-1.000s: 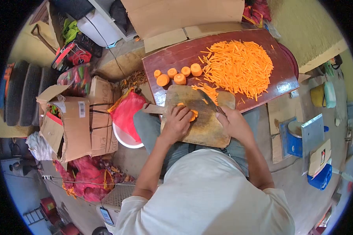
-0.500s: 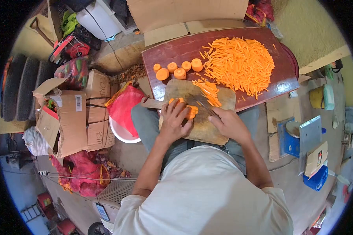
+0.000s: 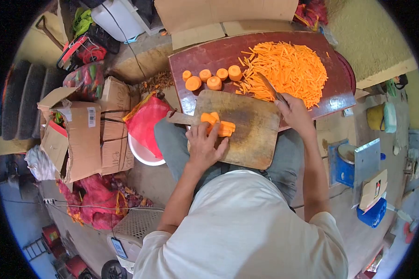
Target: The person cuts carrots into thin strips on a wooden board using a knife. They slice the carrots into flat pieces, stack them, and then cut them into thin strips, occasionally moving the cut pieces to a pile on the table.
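Note:
On the wooden cutting board (image 3: 246,139), across my lap, lies a small group of carrot slices (image 3: 226,129). My left hand (image 3: 204,146) has its fingers bent against these slices, holding them on the board. My right hand (image 3: 294,113) is closed round the handle of a knife (image 3: 267,86). Its blade points up and left over the edge of a big heap of carrot sticks (image 3: 288,69) on the dark red table (image 3: 205,58). Several peeled carrot chunks (image 3: 214,83) stand left of the heap. A flat, pale handle-like piece (image 3: 182,119) sticks out by the board's left edge.
Left of my legs is a white basin (image 3: 146,156) with a red mesh sack (image 3: 149,123) over it. Cardboard boxes (image 3: 81,139) stand further left. A cardboard sheet (image 3: 223,14) rises behind the table. On the right floor is a blue scale-like object (image 3: 344,169).
My right hand has moved the knife up and right, from the board to the heap. The cut sticks that lay at the board's upper edge are now off it, by the heap.

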Motion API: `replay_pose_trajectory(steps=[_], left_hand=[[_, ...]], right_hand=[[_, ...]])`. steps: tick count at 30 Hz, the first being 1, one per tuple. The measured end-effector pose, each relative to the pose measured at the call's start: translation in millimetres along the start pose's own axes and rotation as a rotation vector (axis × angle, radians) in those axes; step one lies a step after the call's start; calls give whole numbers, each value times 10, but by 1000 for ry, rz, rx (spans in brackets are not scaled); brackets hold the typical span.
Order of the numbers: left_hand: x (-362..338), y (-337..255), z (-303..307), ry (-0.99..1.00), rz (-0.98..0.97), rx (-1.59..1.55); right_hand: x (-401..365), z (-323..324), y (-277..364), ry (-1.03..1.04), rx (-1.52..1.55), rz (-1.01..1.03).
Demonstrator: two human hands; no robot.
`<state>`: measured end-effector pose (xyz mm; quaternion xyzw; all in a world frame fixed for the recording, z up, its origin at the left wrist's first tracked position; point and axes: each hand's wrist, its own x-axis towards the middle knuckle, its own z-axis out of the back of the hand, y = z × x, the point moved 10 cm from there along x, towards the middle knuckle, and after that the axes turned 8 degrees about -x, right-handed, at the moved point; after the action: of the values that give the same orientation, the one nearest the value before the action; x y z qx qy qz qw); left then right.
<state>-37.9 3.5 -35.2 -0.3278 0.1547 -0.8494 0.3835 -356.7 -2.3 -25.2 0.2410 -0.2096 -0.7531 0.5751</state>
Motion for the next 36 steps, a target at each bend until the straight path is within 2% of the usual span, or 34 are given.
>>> replay_pose_trajectory(steps=[2, 5, 8, 11, 14, 20, 29, 36], left_hand=[[-58, 0, 5, -4, 17, 23], [-59, -59, 29, -9, 9, 41], [-28, -53, -14, 8, 1, 35], [20, -28, -128, 75, -28, 22], [105, -96, -159, 144, -71, -1], [166, -179, -216, 132, -84, -67], [223, -224, -248, 228, -102, -111], [249, -199, -347, 247, -101, -149]], right_hand=[[-176, -53, 91, 47, 78, -32], [-524, -176, 533, 88, 129, 140], [-737, -506, 695, 248, 235, 90], [-876, -778, 727, 273, 221, 153], [-1020, -823, 757, 325, 175, 98], [-1083, -687, 725, 333, 231, -11], [-1070, -775, 783, 364, 316, 65], [-1070, -689, 729, 301, 365, 20]])
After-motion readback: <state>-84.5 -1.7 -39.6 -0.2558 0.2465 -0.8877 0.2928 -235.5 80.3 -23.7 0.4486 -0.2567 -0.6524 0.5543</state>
